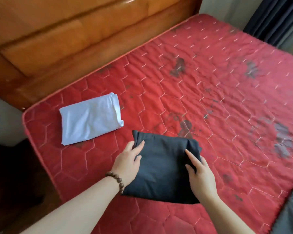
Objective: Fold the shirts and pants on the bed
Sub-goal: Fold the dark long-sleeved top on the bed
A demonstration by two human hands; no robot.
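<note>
**Black bundle folded, both hands on it**

So the folded black garment [161, 166] sits on the red mattress [210, 92], right between the hands. The left hand [127, 164] has its fingers curled round the left edge, thumb on top. The right hand [201, 176] grips the right edge, index finger lying straight across the cloth. The folded white shirt [90, 118] lies beyond the left fingertips, apart from them.

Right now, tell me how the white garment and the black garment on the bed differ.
The white garment lies untouched near the mattress corner; the black garment is nearer, with the left hand and right hand on its sides. The black bundle looks larger and puffier, the white flatter. Both are folded rectangles on the red mattress.
</note>
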